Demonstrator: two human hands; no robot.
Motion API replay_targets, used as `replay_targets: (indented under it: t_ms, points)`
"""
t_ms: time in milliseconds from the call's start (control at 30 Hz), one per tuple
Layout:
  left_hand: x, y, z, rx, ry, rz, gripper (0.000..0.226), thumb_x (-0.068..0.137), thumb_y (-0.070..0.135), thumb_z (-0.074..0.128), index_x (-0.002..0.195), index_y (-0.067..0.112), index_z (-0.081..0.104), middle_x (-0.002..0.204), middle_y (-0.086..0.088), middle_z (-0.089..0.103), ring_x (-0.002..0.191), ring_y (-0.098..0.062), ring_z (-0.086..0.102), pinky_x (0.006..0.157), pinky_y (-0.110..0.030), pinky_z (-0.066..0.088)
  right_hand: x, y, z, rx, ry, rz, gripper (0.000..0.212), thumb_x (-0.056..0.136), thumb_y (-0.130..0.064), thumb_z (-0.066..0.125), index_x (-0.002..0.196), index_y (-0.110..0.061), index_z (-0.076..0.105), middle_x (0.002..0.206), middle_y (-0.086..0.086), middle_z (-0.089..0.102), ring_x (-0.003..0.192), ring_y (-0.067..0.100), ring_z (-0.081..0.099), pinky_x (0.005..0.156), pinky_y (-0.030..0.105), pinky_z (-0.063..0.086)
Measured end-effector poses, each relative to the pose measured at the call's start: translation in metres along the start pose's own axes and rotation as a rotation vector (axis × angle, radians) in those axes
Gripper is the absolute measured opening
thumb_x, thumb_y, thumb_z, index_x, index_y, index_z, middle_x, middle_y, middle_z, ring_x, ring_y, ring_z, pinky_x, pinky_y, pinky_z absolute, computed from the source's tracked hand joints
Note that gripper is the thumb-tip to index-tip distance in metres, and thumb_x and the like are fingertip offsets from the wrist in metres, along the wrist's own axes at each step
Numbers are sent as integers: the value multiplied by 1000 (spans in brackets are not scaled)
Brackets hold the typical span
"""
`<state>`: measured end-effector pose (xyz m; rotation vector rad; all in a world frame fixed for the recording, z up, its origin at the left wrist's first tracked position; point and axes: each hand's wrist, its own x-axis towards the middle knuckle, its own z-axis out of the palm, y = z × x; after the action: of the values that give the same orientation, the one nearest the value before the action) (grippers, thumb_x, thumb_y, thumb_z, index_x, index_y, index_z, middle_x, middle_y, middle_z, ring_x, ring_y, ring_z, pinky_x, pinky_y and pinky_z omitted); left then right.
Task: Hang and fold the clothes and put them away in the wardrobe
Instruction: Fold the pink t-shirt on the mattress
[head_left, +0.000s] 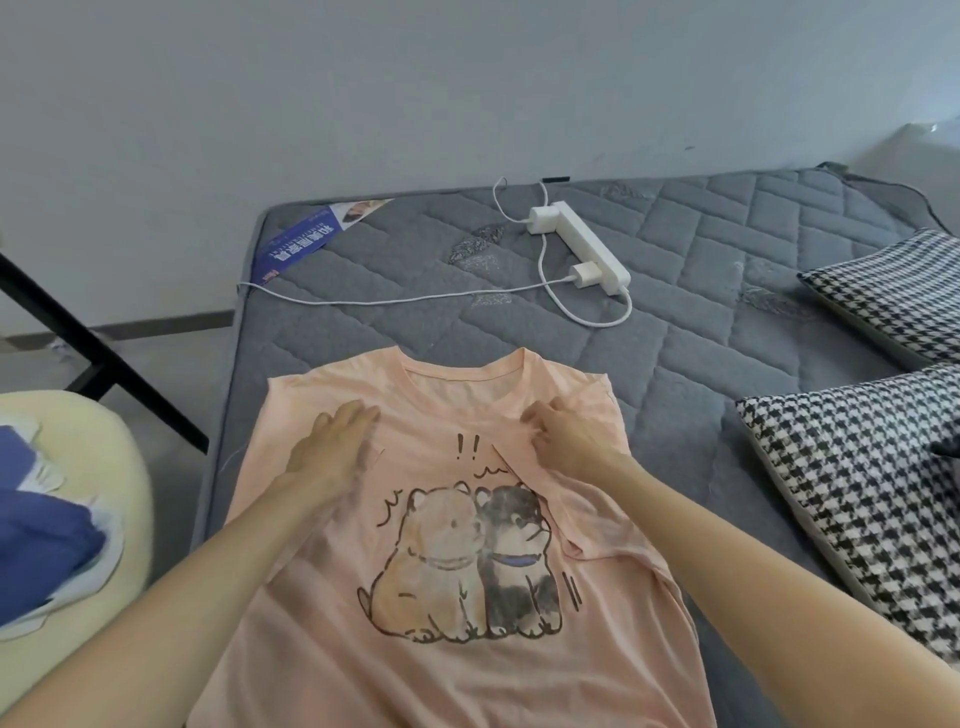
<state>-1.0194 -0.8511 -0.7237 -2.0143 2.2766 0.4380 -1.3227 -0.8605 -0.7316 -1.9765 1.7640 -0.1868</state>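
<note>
The fingers (358, 415) of the left hand (332, 452) lie straight and flat on the chest of a peach T-shirt (441, 670). The fingers of the right hand (563, 434) are curled and seem to pinch a fold of it just below the collar. The shirt lies face-up on a grey quilted mattress (675, 322). Beyond the fingers sits a white power strip (587, 244), and to their right lie houndstooth cushions (857, 493).

T-shirt (457, 670): peach-pink, with a black-outlined print of 2 cartoon dogs, 1 cream-tan, 1 dark grey with a purple collar. Mattress (415, 322): grey, quilted in diagonal stitch lines. Near cushion (852, 493) and far cushion (893, 296): black-and-white houndstooth. Power strip (582, 239): white. Label (306, 239): blue and white.
</note>
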Motion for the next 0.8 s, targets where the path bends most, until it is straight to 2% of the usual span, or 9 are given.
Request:
replay_targets:
  t_ms: [67, 133, 200, 267, 333, 467, 600, 700, 800]
  points:
    - [6, 0, 1, 31, -7, 10, 57, 95, 22, 49, 146, 26, 24, 144, 0, 27, 120, -25, 36, 85, -36, 43, 4, -1, 0, -6, -3, -2, 21, 95, -12, 44, 113, -13, 55, 105, 4, 50, 84, 20, 53, 74, 27, 37]
    - [11, -1, 0, 19, 20, -5, 56, 89, 12, 54, 139, 23, 32, 132, -1, 34, 113, -23, 41, 79, -33, 44, 5, -1, 0, 15, 18, -10, 12, 95, -15, 46, 100, -13, 57, 100, 1, 48, 81, 17, 50, 71, 24, 33]
    - [16, -4, -1, -37, 44, 6, 36, 91, 13, 50, 125, 22, 41, 122, 0, 39, 107, -21, 45, 76, -34, 44, 6, 0, 0, 22, 44, -50, 10, 96, -17, 47, 96, -15, 57, 95, -2, 46, 81, 16, 49, 70, 23, 31]
    - [21, -11, -2, -147, 36, 41, 14, 96, 26, 51, 108, 20, 47, 111, 3, 45, 100, -18, 50, 78, -35, 46, 8, 0, -1, 48, 100, -88, 8, 96, -18, 48, 96, -17, 56, 94, -3, 47, 80, 15, 49, 74, 25, 34]
    - [23, -20, -5, -281, -25, 85, 21, 91, 39, 59, 98, 21, 52, 103, 5, 46, 93, -15, 52, 83, -35, 47, 8, -3, -3, 97, 138, -105, 7, 97, -19, 49, 97, -19, 56, 94, -4, 47, 77, 14, 50, 76, 28, 39]
    - [21, -35, -5, -362, -98, 183, 21, 83, 41, 69, 92, 27, 56, 99, 7, 44, 90, -10, 50, 85, -34, 47, 2, -15, -2, 67, 65, -125, 10, 97, -22, 47, 101, -23, 57, 104, -5, 48, 85, 15, 54, 83, 36, 45]
    - [21, -33, -5, -378, -75, 191, 17, 86, 38, 67, 85, 25, 56, 96, 7, 46, 86, -10, 53, 83, -35, 48, -2, -28, -3, -124, -76, -95, 30, 93, -23, 38, 117, -25, 56, 126, -8, 44, 109, 17, 49, 93, 40, 35]
    - [23, -31, -8, -381, -79, 193, 16, 89, 33, 64, 81, 24, 54, 93, 6, 52, 83, -15, 56, 81, -37, 49, -5, -36, -8, -152, -103, -107, 30, 94, -32, 37, 113, -25, 59, 120, -8, 49, 110, 17, 49, 89, 36, 29]
    - [24, -30, -13, -429, 20, 178, 17, 92, 30, 59, 78, 25, 51, 85, 9, 59, 79, -17, 57, 74, -35, 48, -6, -42, -13, -101, -78, -126, 22, 95, -31, 43, 105, -25, 62, 102, -13, 57, 98, 14, 53, 92, 38, 33]
